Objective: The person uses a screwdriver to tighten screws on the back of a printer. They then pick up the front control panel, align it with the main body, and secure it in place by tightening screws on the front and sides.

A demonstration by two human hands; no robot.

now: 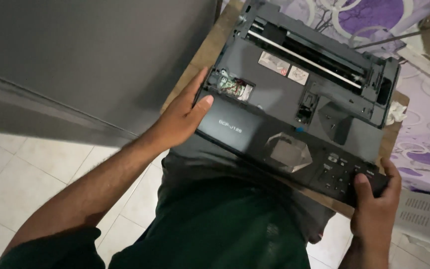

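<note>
There is 1 view only, from a camera worn on the person's head, so no second view shares any part of the scene. It looks steeply down along the person's own chest and dark green shirt, close to the body, with the frame tilted so that floor tiles run at a slant in the lower left. The left hand [184, 115] and right hand [376, 201] sit near the lens at mid-frame, each at one end of a dark opened printer [294, 99] on a wooden board [202, 55]. A grey surface fills the upper left, perhaps a cabinet side. Patterned purple cloth [426, 124] lies at the right edge.
</note>
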